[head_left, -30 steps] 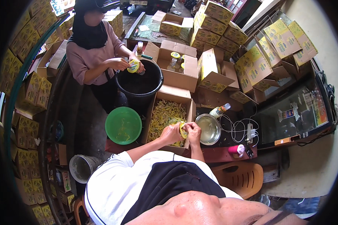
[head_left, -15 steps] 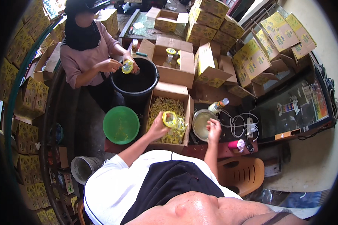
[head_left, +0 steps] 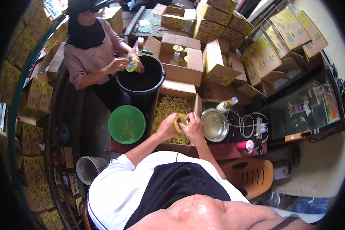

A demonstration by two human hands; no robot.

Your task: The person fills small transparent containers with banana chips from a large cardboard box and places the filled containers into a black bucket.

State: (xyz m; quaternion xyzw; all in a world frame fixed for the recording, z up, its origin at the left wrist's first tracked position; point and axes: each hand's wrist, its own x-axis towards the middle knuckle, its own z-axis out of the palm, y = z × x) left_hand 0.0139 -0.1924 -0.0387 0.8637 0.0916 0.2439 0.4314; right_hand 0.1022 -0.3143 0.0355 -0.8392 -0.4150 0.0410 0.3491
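Observation:
Above the open cardboard box (head_left: pixel 197 105) in front of me, my left hand (head_left: pixel 167 127) grips a round, yellow-rimmed lid (head_left: pixel 176 123) by its side. My right hand (head_left: pixel 194 128) is at the same lid, with bent fingers pressed at its rim and inner face; its fingertips are partly hidden. Small yellow pieces (head_left: pixel 168 107) fill the box under my hands. Just right of my right hand stands a metal bowl (head_left: pixel 215 126) with pale, cloudy liquid in it.
A green basin (head_left: pixel 127 124) and a black tub (head_left: pixel 140 91) stand left of the box. Across from me, a person (head_left: pixel 90 57) holds a yellow-lidded jar (head_left: pixel 132 64) over the tub. A bottle (head_left: pixel 227 104), white cables (head_left: pixel 241 128) and a pink cup (head_left: pixel 244 146) lie to the right.
My right hand has moved left from over the metal bowl to the yellow-rimmed lid. The lid has turned in my left hand. Across from me, the person's hands have shifted around the jar.

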